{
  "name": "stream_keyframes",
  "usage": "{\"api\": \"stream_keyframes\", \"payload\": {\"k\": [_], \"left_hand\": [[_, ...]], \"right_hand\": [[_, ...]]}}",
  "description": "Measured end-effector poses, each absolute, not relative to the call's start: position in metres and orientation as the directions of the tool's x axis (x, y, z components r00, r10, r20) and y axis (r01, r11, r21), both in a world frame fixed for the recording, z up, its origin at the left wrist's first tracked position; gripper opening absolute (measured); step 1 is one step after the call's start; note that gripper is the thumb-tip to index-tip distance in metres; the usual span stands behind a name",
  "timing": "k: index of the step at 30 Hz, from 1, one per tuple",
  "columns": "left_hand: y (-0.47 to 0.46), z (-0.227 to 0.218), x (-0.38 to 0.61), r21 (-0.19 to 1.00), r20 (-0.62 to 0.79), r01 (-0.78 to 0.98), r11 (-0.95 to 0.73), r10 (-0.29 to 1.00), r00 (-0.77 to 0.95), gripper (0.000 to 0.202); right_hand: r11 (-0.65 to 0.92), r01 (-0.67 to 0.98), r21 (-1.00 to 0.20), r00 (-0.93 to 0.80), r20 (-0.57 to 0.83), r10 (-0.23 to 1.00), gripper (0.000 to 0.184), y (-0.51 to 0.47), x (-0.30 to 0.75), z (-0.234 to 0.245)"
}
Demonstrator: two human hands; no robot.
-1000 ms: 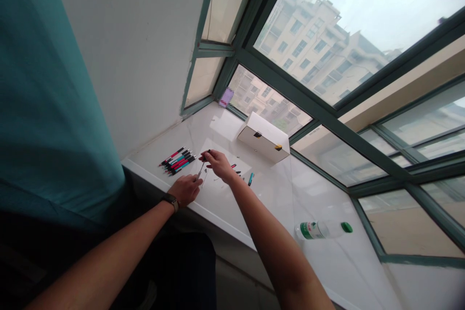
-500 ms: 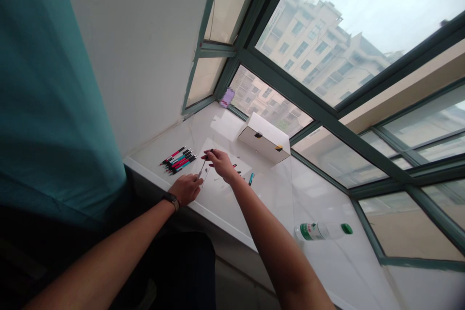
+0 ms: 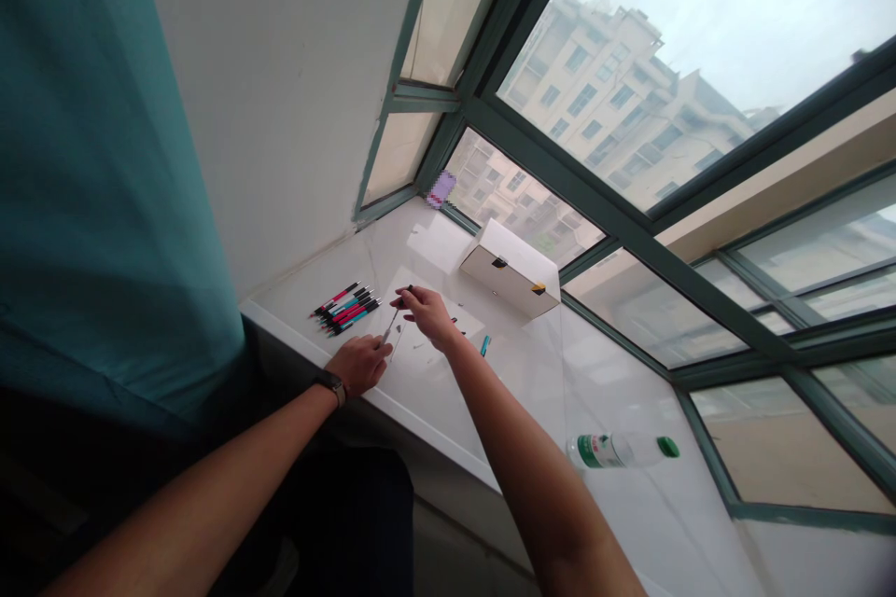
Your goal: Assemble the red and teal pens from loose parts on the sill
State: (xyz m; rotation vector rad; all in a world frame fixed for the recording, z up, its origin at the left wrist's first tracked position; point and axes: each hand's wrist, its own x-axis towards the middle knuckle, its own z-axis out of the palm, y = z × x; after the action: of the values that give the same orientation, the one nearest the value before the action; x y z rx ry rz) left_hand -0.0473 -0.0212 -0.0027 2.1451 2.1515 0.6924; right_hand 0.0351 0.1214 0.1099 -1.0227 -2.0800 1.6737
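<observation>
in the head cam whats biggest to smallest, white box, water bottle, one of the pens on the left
1. White box and green-capped water bottle: about equally long here. The box looks bulkier, but distance makes it unsure, so unranked.
2. Pen: clearly smallest.

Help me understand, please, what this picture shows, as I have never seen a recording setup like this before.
No machine is involved here: these are a person's own bare hands, seen from a camera worn on their head, which looks forward and down, so the view appears tilted. The left hand, with a dark watch on its wrist, holds a slim silvery pen part. The right hand pinches what looks like a small dark piece just above it. Beneath them lies a white sheet on a white stone window ledge. A row of pink and teal pens lies to one side. A white box sits beyond the hands, and a plastic water bottle lies on its side.
</observation>
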Motion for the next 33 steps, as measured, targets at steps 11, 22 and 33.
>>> {"api": "stream_keyframes", "payload": {"k": [11, 22, 33], "left_hand": [[-0.021, -0.005, -0.048, 0.309, 0.292, 0.949, -0.056, 0.956, -0.039, 0.018], [-0.021, -0.005, -0.048, 0.311, 0.282, 0.949, -0.056, 0.959, -0.036, 0.019], [-0.021, -0.003, -0.047, 0.336, 0.279, 0.940, -0.063, 0.960, -0.035, 0.019]], "right_hand": [[0.063, 0.363, -0.930, -0.720, -0.236, 0.653, 0.026, 0.116, 0.040, 0.102], [0.038, 0.379, -0.925, -0.691, -0.255, 0.676, 0.024, 0.114, 0.038, 0.103], [0.039, 0.333, -0.942, -0.689, -0.215, 0.692, 0.027, 0.112, 0.039, 0.103]]}}
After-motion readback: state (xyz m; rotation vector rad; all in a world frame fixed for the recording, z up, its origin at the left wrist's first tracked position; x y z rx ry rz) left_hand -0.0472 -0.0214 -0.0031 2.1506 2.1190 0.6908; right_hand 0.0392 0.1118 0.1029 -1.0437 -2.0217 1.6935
